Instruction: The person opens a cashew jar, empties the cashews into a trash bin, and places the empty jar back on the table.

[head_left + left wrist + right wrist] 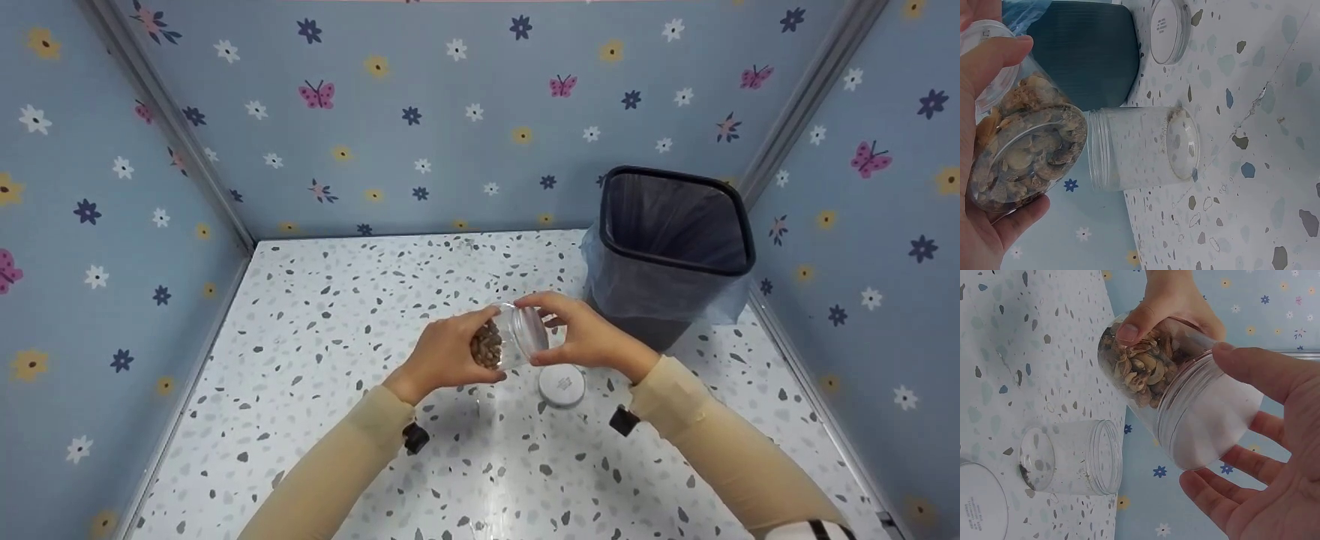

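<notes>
My left hand [444,351] grips a clear plastic jar [1145,382] around its body, the jar tilted on its side above the table. Brown, curled dried pieces [487,345] fill its lower part. At the other end my right hand [589,335] has thumb and fingertips on opposite edges of the jar's lid [1213,422], which sits at the mouth. Below stands a second clear jar [1140,149], open at the top, with small crumbs at its bottom. Next to it a round white-topped lid [562,385] with small print lies flat on the table.
A dark bin [652,330] with a black rim and a bluish liner bag stands at the back right, close to my right hand. The speckled white table [337,300] is bounded by flower-patterned walls [450,112] at the back and sides.
</notes>
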